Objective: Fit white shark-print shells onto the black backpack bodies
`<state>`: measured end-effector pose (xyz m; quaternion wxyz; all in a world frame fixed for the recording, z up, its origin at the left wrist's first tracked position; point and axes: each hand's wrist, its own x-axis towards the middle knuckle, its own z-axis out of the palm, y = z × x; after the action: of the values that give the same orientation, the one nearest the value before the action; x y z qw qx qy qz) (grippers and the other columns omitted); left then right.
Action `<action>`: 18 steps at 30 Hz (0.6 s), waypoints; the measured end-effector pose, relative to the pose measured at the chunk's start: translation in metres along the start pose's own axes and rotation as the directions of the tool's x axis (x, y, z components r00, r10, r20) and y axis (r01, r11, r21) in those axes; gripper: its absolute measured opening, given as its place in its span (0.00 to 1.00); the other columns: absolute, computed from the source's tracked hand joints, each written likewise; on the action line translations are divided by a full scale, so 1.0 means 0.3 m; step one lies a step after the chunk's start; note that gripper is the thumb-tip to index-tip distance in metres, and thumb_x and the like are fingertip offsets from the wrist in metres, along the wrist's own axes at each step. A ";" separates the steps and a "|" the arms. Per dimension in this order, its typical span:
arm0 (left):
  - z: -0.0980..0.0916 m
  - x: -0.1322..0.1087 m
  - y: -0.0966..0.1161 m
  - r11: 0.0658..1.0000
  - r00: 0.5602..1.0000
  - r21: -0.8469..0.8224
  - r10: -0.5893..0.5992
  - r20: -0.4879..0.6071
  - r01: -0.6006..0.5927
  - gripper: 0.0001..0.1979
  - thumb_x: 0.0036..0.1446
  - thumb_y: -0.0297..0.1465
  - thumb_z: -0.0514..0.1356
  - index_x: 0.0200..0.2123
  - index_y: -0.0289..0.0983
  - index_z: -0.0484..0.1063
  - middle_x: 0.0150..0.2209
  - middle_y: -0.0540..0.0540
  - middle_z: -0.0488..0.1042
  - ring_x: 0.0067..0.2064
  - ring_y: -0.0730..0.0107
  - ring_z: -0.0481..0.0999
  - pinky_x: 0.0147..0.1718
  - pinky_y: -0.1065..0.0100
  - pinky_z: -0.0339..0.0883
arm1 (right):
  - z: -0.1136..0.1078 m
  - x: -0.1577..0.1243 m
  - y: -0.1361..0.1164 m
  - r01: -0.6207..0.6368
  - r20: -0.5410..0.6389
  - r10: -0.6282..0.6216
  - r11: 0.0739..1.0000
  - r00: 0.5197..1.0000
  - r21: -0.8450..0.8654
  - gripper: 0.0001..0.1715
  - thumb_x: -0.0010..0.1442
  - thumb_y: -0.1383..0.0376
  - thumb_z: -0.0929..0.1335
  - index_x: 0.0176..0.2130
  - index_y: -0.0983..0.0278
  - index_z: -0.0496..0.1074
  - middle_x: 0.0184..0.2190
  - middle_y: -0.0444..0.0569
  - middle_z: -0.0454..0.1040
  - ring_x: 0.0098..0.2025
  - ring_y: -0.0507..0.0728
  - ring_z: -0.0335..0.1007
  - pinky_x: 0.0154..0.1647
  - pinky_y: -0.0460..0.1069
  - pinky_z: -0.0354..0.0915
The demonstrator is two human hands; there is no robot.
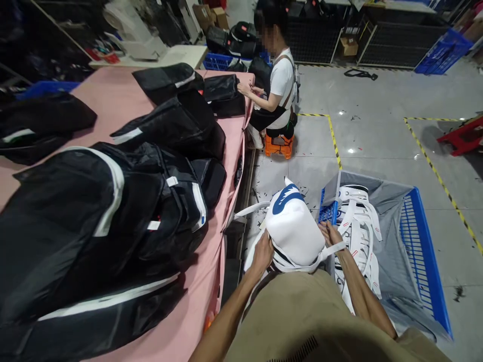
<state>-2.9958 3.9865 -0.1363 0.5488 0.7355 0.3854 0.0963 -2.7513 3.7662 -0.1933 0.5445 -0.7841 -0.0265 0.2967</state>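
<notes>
A white bag (292, 234) with a blue emblem rests upright against my lap, between my two hands. My left hand (263, 253) is closed on its lower left edge, by a dark opening. At the bag's right side is my right hand (332, 236), its fingers bent in against the side; the fingertips are partly hidden. A white strap (332, 250) runs from the bag across my right wrist. Another white strap (252, 208) sticks out to the left, toward the table edge.
Black bags (151, 196) with white trim cover much of the pink-covered table (109, 95) at left. To my right stands a blue crate (426, 251) with grey lining, holding white strapped pieces (356, 226). A co-worker (281, 75) sits ahead on an orange stool (278, 146).
</notes>
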 end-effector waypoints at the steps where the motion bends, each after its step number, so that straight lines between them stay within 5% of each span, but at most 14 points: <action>1: -0.009 0.020 -0.008 1.000 1.000 0.003 0.002 -0.002 -0.002 0.25 0.68 0.30 0.59 0.66 0.41 0.77 0.61 0.34 0.83 0.65 0.42 0.80 0.66 0.53 0.69 | 0.008 -0.003 -0.014 0.013 0.043 -0.014 0.999 0.999 0.031 0.42 0.70 0.31 0.64 0.54 0.62 0.82 0.55 0.62 0.85 0.59 0.68 0.82 0.58 0.61 0.78; 4: -0.014 0.042 -0.012 0.999 1.000 -0.039 0.027 -0.016 -0.028 0.29 0.70 0.35 0.59 0.72 0.40 0.70 0.71 0.34 0.76 0.74 0.43 0.72 0.73 0.50 0.63 | 0.055 -0.044 -0.061 0.199 0.193 -0.193 0.980 0.962 -0.013 0.47 0.66 0.30 0.69 0.68 0.57 0.76 0.70 0.57 0.77 0.71 0.67 0.72 0.75 0.63 0.66; 6: 0.013 0.023 -0.021 0.995 0.998 -0.083 0.053 -0.037 -0.056 0.33 0.71 0.36 0.59 0.76 0.39 0.64 0.77 0.33 0.69 0.78 0.46 0.66 0.76 0.50 0.59 | 0.101 -0.084 -0.079 0.302 0.200 -0.270 0.942 0.942 -0.148 0.48 0.68 0.31 0.68 0.71 0.56 0.73 0.71 0.56 0.76 0.71 0.69 0.71 0.76 0.63 0.62; 11: 0.069 0.026 -0.004 0.996 0.999 -0.084 0.033 -0.025 -0.035 0.38 0.67 0.32 0.62 0.78 0.37 0.59 0.76 0.31 0.68 0.77 0.46 0.69 0.75 0.52 0.63 | 0.188 -0.104 -0.092 0.207 0.111 -0.177 0.899 0.978 -0.387 0.45 0.72 0.32 0.60 0.59 0.62 0.81 0.52 0.58 0.86 0.57 0.73 0.80 0.61 0.59 0.70; 18: -0.007 0.112 0.076 0.998 0.997 0.007 0.067 -0.028 -0.067 0.32 0.68 0.34 0.60 0.74 0.40 0.69 0.69 0.33 0.78 0.70 0.40 0.76 0.69 0.51 0.68 | 0.234 -0.085 -0.083 0.141 -0.033 -0.162 0.925 0.986 -0.353 0.52 0.70 0.27 0.58 0.54 0.65 0.85 0.48 0.64 0.86 0.56 0.72 0.81 0.57 0.57 0.71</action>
<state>-2.9635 4.0082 -0.1249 0.5375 0.7482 0.3686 0.1239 -2.7998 3.8257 -0.1768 0.4184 -0.8726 -0.1225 0.2201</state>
